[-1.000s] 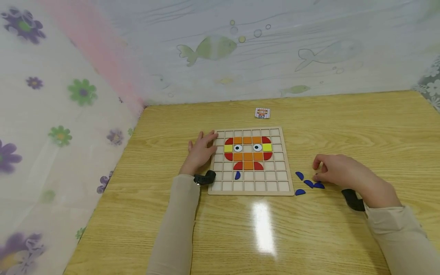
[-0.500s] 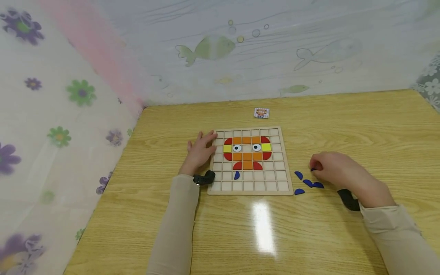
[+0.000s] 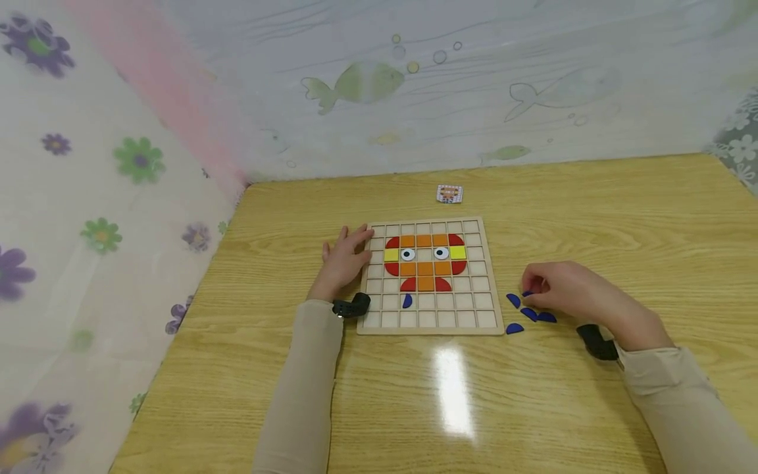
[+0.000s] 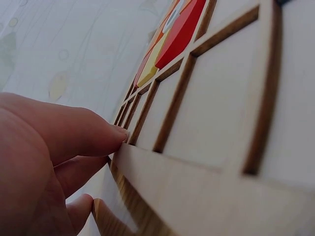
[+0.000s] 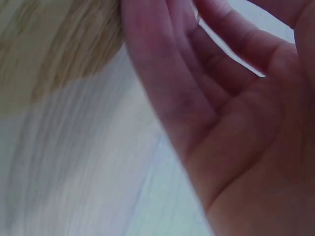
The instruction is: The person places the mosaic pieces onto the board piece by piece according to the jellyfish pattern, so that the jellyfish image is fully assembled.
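A wooden grid board point(image 3: 432, 328) lies on the table, bearing a fish-like figure of orange, yellow and red pieces with two eye pieces point(image 3: 441, 253). Below the figure, one blue half-round piece point(image 3: 407, 301) sits in a grid square. My left hand point(image 3: 341, 264) rests at the board's left edge, fingers loosely spread; in the left wrist view the thumb point(image 4: 93, 135) touches the rim. To the right of the board, my right hand point(image 3: 568, 286) pinches a blue half-round piece point(image 3: 528, 293) between thumb and fingertips. In the right wrist view the curled fingers point(image 5: 167, 73) show, the piece hidden.
Several loose blue half-round pieces point(image 3: 529, 315) lie on the table right of the board, just left of and below my right hand. A small printed card point(image 3: 449, 193) with a grid picture lies behind the board. Patterned walls border the table point(image 3: 403, 395) at the back and left.
My right hand has picked up a blue half-round piece and moved left toward the board, passing close over the other blue pieces. The left hand stays at the board's edge.
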Demonstrator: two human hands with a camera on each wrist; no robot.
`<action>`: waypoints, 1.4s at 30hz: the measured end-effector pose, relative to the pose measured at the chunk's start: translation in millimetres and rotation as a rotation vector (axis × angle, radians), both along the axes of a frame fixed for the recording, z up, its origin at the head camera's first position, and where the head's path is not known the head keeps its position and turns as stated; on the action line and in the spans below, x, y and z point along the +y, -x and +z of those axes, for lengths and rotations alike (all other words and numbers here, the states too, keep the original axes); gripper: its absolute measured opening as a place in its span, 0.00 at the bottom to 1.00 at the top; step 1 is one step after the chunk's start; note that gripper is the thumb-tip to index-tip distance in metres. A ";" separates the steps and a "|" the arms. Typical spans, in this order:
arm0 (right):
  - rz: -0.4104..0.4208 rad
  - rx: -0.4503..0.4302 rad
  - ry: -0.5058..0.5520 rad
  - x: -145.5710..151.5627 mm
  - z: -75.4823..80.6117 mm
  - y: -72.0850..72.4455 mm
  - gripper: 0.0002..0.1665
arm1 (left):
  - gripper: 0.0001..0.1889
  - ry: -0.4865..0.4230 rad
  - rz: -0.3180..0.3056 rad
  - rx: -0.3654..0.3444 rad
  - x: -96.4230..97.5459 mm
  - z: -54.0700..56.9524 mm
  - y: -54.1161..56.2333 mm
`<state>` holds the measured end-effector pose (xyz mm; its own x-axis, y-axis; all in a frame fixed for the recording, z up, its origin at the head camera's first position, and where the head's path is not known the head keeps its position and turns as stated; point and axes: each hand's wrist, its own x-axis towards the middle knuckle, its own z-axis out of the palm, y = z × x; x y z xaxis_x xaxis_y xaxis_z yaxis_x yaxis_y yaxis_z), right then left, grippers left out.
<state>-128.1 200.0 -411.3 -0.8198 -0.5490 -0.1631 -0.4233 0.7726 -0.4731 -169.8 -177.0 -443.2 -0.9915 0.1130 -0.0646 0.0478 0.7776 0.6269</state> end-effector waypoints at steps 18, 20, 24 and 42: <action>-0.007 0.110 0.076 -47.3 3.1 5.1 0.06 | 0.23 0.005 0.001 0.009 -2.9 -0.4 1.6; 0.005 0.107 0.089 -54.8 3.1 5.2 0.06 | 0.23 0.006 0.001 0.007 -3.0 -0.8 1.5; 0.026 0.075 0.106 -69.6 3.1 3.4 0.06 | 0.23 0.007 0.000 0.000 -2.5 -1.3 1.6; 0.168 0.089 0.110 -113.3 1.0 -0.9 0.06 | 0.23 -0.005 0.008 -0.009 -0.2 -1.4 1.1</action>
